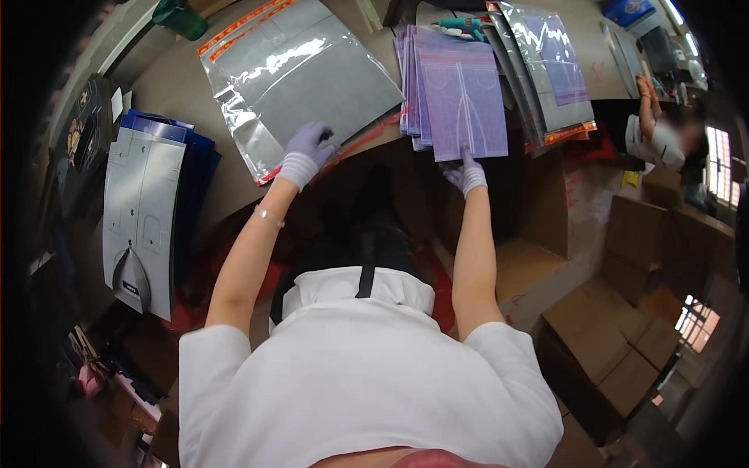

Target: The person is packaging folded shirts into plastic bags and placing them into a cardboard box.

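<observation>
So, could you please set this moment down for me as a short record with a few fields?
Left hand: gloved left hand rests on the near edge of a stack of clear plastic bags with red-orange sealing strips.
Right hand: gloved right hand grips the near edge of the top purple printed card of a stack.
Surface: brown worktable.
Far left: stack of grey and dark blue cards.
Far right: more filled clear bags; another person at work.
Below: cardboard boxes.
</observation>
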The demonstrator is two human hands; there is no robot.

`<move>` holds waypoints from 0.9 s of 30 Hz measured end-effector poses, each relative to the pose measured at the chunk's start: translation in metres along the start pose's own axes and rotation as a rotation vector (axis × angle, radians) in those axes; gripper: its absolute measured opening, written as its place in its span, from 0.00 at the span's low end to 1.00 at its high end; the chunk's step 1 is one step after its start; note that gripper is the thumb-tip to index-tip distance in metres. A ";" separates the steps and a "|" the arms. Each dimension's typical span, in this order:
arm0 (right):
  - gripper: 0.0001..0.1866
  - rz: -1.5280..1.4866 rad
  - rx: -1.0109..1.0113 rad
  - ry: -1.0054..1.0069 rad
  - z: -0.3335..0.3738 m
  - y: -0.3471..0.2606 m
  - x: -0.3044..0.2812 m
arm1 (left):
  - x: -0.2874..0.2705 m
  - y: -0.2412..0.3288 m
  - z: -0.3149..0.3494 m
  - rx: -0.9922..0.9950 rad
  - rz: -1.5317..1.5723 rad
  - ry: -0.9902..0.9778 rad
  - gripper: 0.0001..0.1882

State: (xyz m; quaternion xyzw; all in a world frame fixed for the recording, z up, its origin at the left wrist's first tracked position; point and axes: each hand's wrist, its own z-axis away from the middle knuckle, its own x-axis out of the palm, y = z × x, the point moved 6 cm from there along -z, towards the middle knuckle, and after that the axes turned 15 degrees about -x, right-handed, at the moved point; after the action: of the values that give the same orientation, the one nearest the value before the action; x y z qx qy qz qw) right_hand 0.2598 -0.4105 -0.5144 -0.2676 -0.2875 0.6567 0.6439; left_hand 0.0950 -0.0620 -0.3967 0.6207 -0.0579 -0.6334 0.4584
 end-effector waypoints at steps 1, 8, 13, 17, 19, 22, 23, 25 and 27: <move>0.38 -0.031 -0.003 -0.030 -0.004 -0.002 0.006 | 0.008 -0.001 -0.010 -0.002 -0.012 -0.009 0.10; 0.09 0.062 -0.582 0.140 0.072 -0.006 -0.089 | 0.034 -0.045 -0.056 0.068 -0.139 -0.053 0.07; 0.16 0.388 -0.753 0.272 0.210 -0.038 -0.038 | 0.018 -0.047 -0.058 -0.287 0.565 -0.045 0.12; 0.19 0.473 -0.757 -0.102 0.238 0.019 0.042 | 0.012 -0.004 -0.050 -0.210 0.637 0.012 0.08; 0.17 0.488 -0.642 -0.200 0.232 0.036 0.049 | -0.008 0.026 -0.035 -0.144 0.435 0.080 0.06; 0.14 0.315 -0.692 -0.343 0.204 0.032 0.099 | -0.031 0.046 -0.003 0.079 0.388 0.111 0.06; 0.12 0.210 -0.718 -0.455 0.187 0.026 0.130 | -0.021 0.033 0.004 0.009 0.531 0.030 0.05; 0.11 0.020 -0.684 -0.689 0.152 0.024 0.194 | -0.031 0.060 0.026 0.075 0.426 0.041 0.05; 0.13 -0.056 -0.621 -0.845 0.109 0.021 0.242 | -0.033 0.067 0.032 0.127 0.331 0.067 0.06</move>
State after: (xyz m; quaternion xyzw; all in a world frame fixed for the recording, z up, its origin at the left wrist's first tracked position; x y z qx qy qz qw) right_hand 0.1600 -0.1720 -0.4502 -0.1500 -0.7103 0.5736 0.3794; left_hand 0.0960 -0.0944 -0.3223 0.6511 -0.1840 -0.5233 0.5179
